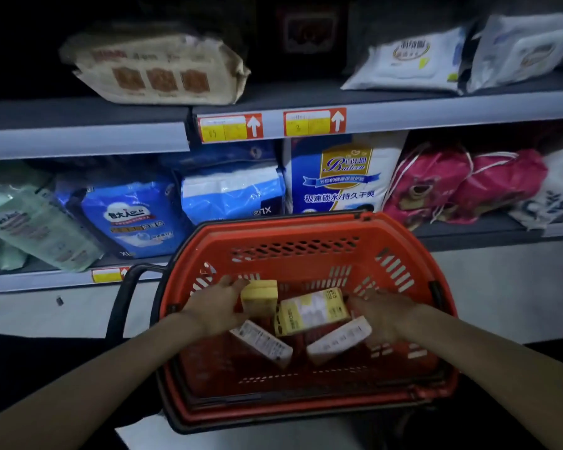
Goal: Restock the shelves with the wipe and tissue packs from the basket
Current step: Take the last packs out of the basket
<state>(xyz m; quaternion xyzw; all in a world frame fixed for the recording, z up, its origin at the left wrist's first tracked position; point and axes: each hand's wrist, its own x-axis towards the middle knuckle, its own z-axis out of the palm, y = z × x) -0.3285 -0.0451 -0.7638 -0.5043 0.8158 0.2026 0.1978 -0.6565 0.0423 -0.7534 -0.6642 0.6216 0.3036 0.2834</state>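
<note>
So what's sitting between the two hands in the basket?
In the head view, two yellow tissue packs lie between the left hand and right hand, inside the red basket.

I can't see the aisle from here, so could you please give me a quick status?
Left hand and right hand open inside red plastic basket. Four yellow-and-white tissue packs unshelved. Nothing blocking.

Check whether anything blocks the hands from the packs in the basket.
Nothing visible does. The left hand and right hand are already inside the open-topped basket, flanking the yellow packs; no lid or handle crosses above them.
</note>
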